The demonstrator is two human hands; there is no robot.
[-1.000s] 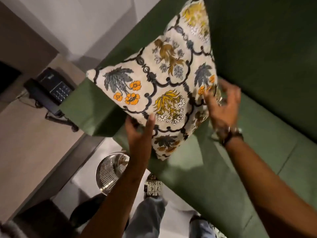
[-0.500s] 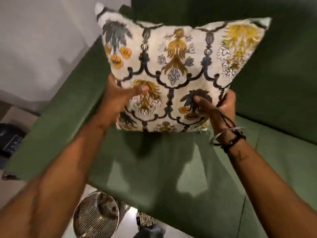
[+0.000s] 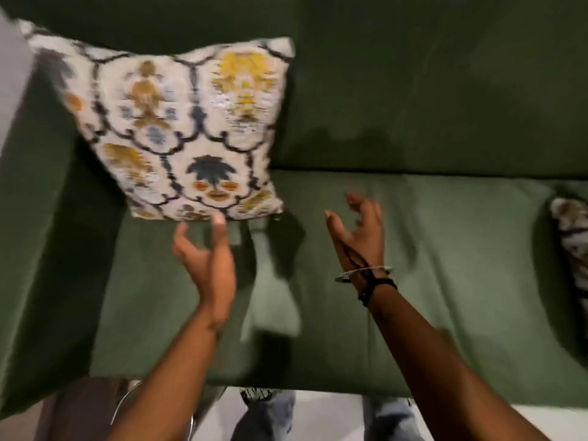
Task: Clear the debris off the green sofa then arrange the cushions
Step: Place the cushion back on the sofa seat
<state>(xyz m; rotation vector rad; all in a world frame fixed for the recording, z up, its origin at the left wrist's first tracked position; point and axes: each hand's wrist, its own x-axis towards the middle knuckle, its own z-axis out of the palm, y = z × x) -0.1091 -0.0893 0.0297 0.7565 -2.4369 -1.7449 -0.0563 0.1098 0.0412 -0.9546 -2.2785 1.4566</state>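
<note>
Over at the left end of the green sofa [image 3: 413, 237], a square patterned cushion [image 3: 178, 132] stands propped in the corner, leaning against the backrest with its left edge close to the armrest [image 3: 38, 218]. Its pale fabric carries dark scalloped lines with yellow, ochre and blue floral motifs, all blurred. The sofa cloth looks matte and finely woven, the backrest darker than the seat, and soft creases run across the seat cushion.

Just below the cushion's bottom edge comes the left hand [image 3: 206, 259], palm turned up and inward, fingers spread and loosely curled, holding nothing; one fingertip sits right at the cushion's lower edge, and I cannot tell whether it touches. Its forearm runs down to the lower left.

Moving right, the right hand [image 3: 359, 233] hovers over the seat, well apart from the cushion, fingers splayed and bent, empty too. A thin metal bangle [image 3: 362, 272] and dark cord bands [image 3: 378, 289] circle that wrist.

Far right, a second patterned cushion [image 3: 572, 249] peeks in at the frame edge, lying on the seat.

Below the sofa front, jeans-clad legs [image 3: 267, 415] stand on a pale floor [image 3: 331, 415].
</note>
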